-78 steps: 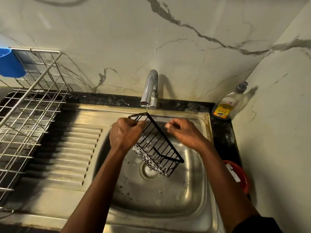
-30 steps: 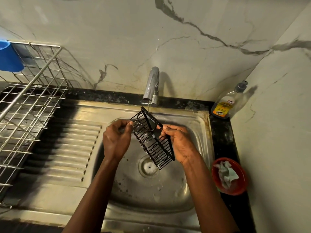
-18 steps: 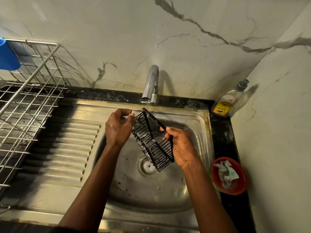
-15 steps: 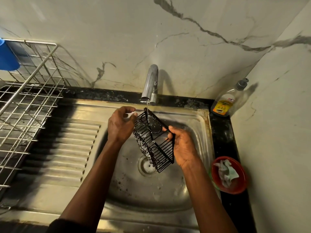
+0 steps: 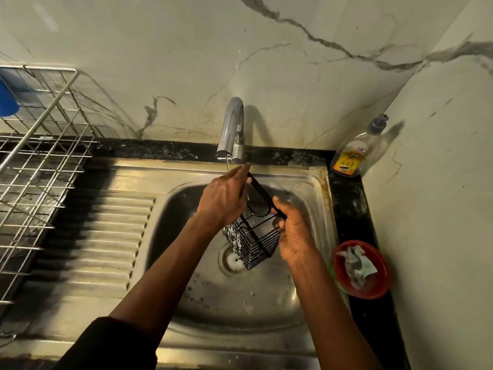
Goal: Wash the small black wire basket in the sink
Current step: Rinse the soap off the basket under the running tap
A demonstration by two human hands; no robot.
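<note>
The small black wire basket [image 5: 254,243] hangs tilted over the steel sink [image 5: 314,198], just above the drain, with white suds on its left side. My right hand [image 5: 292,233] grips its right rim. My left hand [image 5: 224,200] lies over the basket's upper end, fingers stretched up along the black frame under the tap [image 5: 232,129]. A thin stream of water falls from the tap onto my left fingers. Whether the left fingers curl round the frame is hidden.
A soap bottle [image 5: 352,156] stands at the back right corner. A red bowl [image 5: 373,284] with a crumpled cloth sits on the black counter to the right. A wire dish rack [image 5: 37,166] with a blue cup [image 5: 8,100] stands left of the ribbed drainboard [image 5: 106,241].
The basket has turned and dropped lower toward the drain. My left hand has moved right, onto the basket's upper end under the tap. My right hand has slid down its right side.
</note>
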